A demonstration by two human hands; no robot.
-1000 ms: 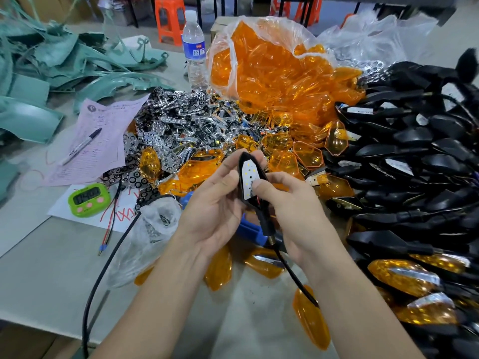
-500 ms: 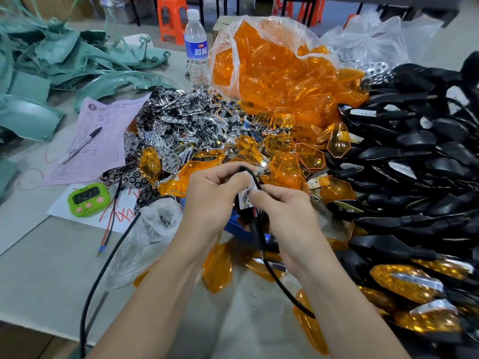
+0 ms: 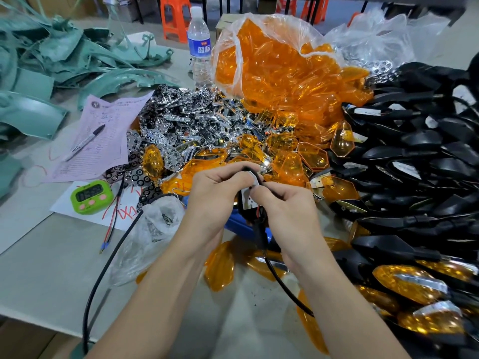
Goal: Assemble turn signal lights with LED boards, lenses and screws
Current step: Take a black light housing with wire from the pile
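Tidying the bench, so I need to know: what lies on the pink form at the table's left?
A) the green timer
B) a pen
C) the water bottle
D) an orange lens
B: a pen lies across the pink form, while the green timer sits on white paper nearer the person.

We see a factory workbench [image 3: 51,268] heaped with translucent orange plastic lenses [image 3: 285,81] and black plastic lamp housings [image 3: 420,151].

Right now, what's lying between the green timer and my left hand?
Head view: thin red wires, a black cable and the clear bag of screws, between the timer and left hand.
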